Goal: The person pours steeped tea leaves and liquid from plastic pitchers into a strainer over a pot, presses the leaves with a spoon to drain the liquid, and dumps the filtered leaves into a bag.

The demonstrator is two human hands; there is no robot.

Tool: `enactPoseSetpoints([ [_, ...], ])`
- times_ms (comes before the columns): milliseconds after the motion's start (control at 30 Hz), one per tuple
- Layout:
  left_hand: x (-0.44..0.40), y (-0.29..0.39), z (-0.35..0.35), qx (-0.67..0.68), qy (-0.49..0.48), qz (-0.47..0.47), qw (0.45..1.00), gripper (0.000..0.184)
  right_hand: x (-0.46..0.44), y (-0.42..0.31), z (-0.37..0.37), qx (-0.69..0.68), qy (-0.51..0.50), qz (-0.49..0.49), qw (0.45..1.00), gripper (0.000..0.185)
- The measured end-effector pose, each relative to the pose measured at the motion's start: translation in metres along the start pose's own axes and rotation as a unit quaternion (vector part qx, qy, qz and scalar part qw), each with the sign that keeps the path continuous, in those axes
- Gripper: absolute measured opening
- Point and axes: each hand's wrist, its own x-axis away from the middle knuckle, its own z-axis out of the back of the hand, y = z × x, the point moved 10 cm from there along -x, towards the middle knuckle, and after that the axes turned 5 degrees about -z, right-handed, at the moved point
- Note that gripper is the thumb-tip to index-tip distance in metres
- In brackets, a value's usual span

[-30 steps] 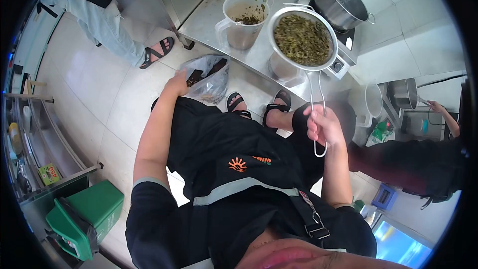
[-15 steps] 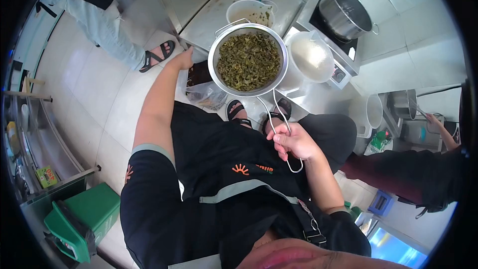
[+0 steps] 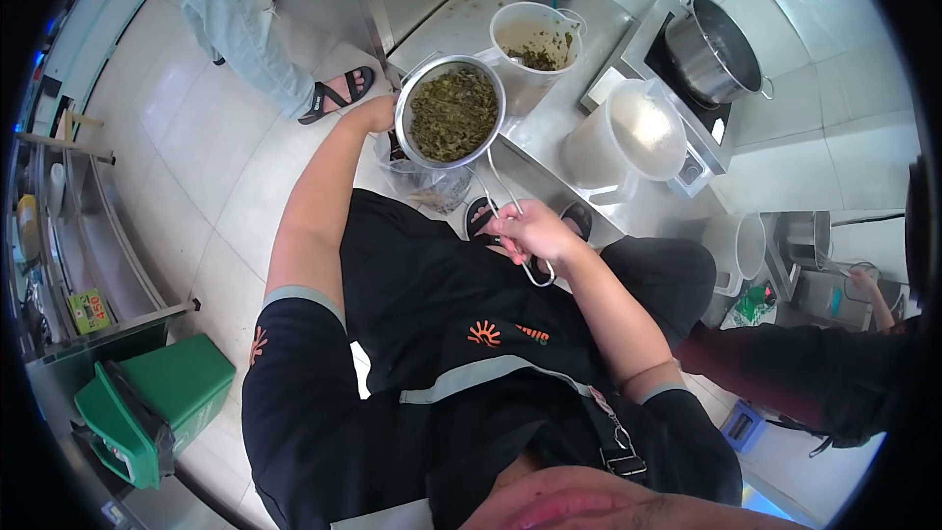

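My right hand [image 3: 530,232] is closed round the wire handle of a metal strainer [image 3: 500,123]. The strainer is full of wet, dark green leaves [image 3: 453,113] and hangs over a clear plastic bag [image 3: 427,186], covering part of it. At the bag's top edge is my left hand [image 3: 378,114], its fingers mostly hidden behind the strainer's rim. Just beyond the strainer, a translucent jug [image 3: 530,88] with leaf bits inside stands on the steel counter [image 3: 628,211]. A second translucent jug [image 3: 599,152], its mouth covered by something pale, stands to the right.
A steel pot [image 3: 711,59] sits on a cooker at the back right. Another person's sandalled foot [image 3: 339,90] is on the floor at the left. A green bin [image 3: 182,393] stands at lower left. At the right are a white bucket [image 3: 736,250] and a co-worker's arm [image 3: 873,299].
The strainer has moved left, from above the counter to over the bag, and now tilts towards it. My right hand has moved left with it. My left hand has shifted up to the bag's edge.
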Motion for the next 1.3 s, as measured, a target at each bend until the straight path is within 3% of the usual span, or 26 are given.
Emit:
enactPoseSetpoints([
  [133,-0.001,-0.034,0.014,0.161,0.047,0.091,0.982,0.046,-0.038,-0.004,-0.002,0.012,0.002,0.05,0.999,0.017],
  [167,0.004,-0.047,0.006,0.237,-0.015,0.186,0.953,0.052,-0.045,-0.001,0.0,0.014,0.007,0.046,0.999,0.016],
  [200,0.001,-0.051,0.008,0.235,-0.015,0.184,0.954,0.052,-0.048,-0.002,0.002,0.013,0.009,0.049,0.999,0.016],
  [300,-0.005,-0.057,0.008,0.306,0.009,0.185,0.934,0.081,-0.058,0.009,0.007,0.028,0.02,0.024,0.999,0.017],
  [600,-0.035,-0.027,0.011,0.34,0.032,0.161,0.926,0.081,-0.086,0.03,0.022,0.219,0.108,0.007,0.97,0.018],
  [667,-0.039,-0.024,0.013,0.337,0.026,0.167,0.926,0.081,-0.085,0.02,0.024,0.338,0.133,0.049,0.93,0.019],
  [800,-0.026,-0.004,0.019,0.205,-0.001,0.161,0.965,0.077,-0.107,0.028,0.028,0.416,0.153,-0.006,0.896,0.024],
  [867,-0.027,-0.013,0.016,0.147,0.008,0.145,0.978,0.075,-0.102,0.014,0.032,0.442,0.212,0.004,0.872,0.022],
  [900,-0.037,-0.021,0.027,0.011,0.125,0.02,0.992,0.069,-0.099,0.009,0.03,0.442,0.21,0.003,0.872,0.022],
  [967,-0.017,0.003,0.03,-0.123,0.233,-0.1,0.959,0.062,-0.089,-0.003,0.031,0.458,0.246,0.01,0.854,0.02],
  [1033,0.028,0.017,0.016,-0.031,0.243,0.106,0.964,0.049,-0.09,-0.005,0.034,0.463,0.26,0.01,0.848,0.02],
  [1067,0.04,0.038,0.004,-0.03,0.242,0.111,0.963,0.049,-0.089,-0.007,0.037,0.466,0.278,0.013,0.84,0.02],
  [1133,0.075,0.04,-0.016,-0.006,0.283,0.256,0.924,0.04,-0.089,-0.008,0.039,0.466,0.27,0.009,0.843,0.02],
  [1233,0.077,0.026,-0.034,0.048,0.34,0.205,0.917,0.036,-0.091,-0.009,0.047,0.483,0.287,0.0,0.827,0.021],
  [1300,0.067,0.009,-0.034,0.057,0.328,0.185,0.925,0.041,-0.093,-0.009,0.047,0.489,0.283,-0.012,0.825,0.022],
])
